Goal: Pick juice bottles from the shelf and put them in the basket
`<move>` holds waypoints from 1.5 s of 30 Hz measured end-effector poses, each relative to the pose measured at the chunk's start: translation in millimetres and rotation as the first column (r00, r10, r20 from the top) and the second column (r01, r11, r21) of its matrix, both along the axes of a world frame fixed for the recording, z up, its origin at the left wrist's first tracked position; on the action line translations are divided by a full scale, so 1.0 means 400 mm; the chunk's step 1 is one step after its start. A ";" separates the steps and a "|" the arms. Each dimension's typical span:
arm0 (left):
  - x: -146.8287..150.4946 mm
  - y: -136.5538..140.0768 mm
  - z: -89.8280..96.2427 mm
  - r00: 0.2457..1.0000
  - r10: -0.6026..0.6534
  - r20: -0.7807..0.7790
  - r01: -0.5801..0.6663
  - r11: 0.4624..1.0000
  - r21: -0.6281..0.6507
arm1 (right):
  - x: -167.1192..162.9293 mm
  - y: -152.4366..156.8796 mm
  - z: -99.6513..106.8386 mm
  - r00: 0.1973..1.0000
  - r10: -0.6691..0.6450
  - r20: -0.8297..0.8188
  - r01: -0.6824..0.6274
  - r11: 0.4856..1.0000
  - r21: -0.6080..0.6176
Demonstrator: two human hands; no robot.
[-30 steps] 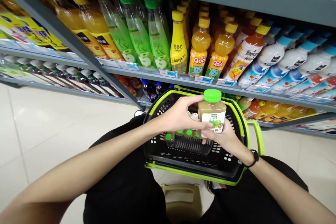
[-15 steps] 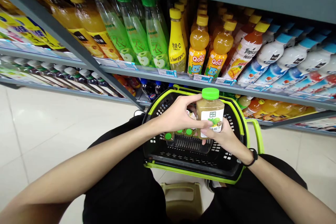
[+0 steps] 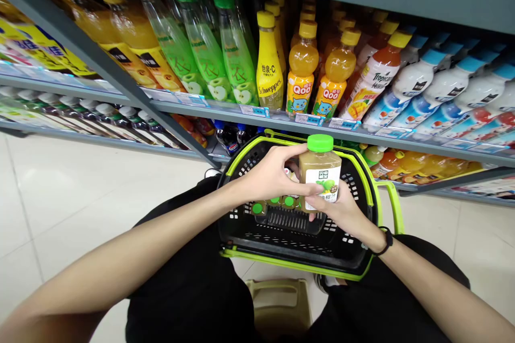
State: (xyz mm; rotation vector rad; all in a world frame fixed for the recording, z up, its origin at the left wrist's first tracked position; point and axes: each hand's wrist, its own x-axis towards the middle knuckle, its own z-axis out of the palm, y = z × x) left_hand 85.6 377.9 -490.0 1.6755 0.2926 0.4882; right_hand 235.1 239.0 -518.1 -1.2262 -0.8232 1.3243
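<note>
Both hands hold one juice bottle (image 3: 317,163) with a green cap, cloudy brownish-green contents and a white label facing me. My left hand (image 3: 276,174) grips it from the left, thumb across the label and fingers behind. My right hand (image 3: 341,206) supports its lower right side, with the thumb on the front. The bottle is upright above a black shopping basket (image 3: 241,230) with lime-green trim. Inside the basket lie several green-capped bottles (image 3: 288,202), partly hidden by my left hand.
Ahead, a shelf (image 3: 225,110) carries rows of drinks, among them a yellow Schweppes bottle (image 3: 269,64) and Qoo bottles (image 3: 300,75). More bottles (image 3: 418,169) fill the lower shelf. A beige stool (image 3: 281,313) stands between my legs on the tiled floor (image 3: 72,198).
The bottle and both hands have shifted very slightly to the left in view, as has the shelf. My grip on the bottle looks the same.
</note>
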 end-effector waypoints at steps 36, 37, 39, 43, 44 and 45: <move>-0.008 -0.009 -0.002 0.979 -0.069 0.193 -0.098 0.673 0.733 | 0.046 0.001 -0.045 0.727 -0.301 0.617 0.080 0.930 0.359; -0.009 -0.011 -0.002 0.979 -0.084 0.186 -0.088 0.650 0.755 | 0.047 0.000 -0.046 0.692 -0.322 0.646 0.077 0.923 0.378; -0.010 -0.013 0.000 0.980 -0.093 0.174 -0.079 0.620 0.780 | 0.045 -0.003 -0.044 0.660 -0.364 0.657 0.084 0.905 0.418; -0.012 -0.014 0.003 0.985 -0.092 0.148 -0.065 0.596 0.800 | 0.043 -0.006 -0.041 0.614 -0.423 0.667 0.086 0.875 0.476; -0.012 -0.014 0.003 0.985 -0.094 0.148 -0.064 0.596 0.800 | 0.044 -0.006 -0.040 0.608 -0.426 0.670 0.084 0.874 0.479; -0.012 -0.013 0.003 0.984 -0.098 0.150 -0.062 0.598 0.799 | 0.045 -0.005 -0.041 0.611 -0.421 0.670 0.082 0.876 0.475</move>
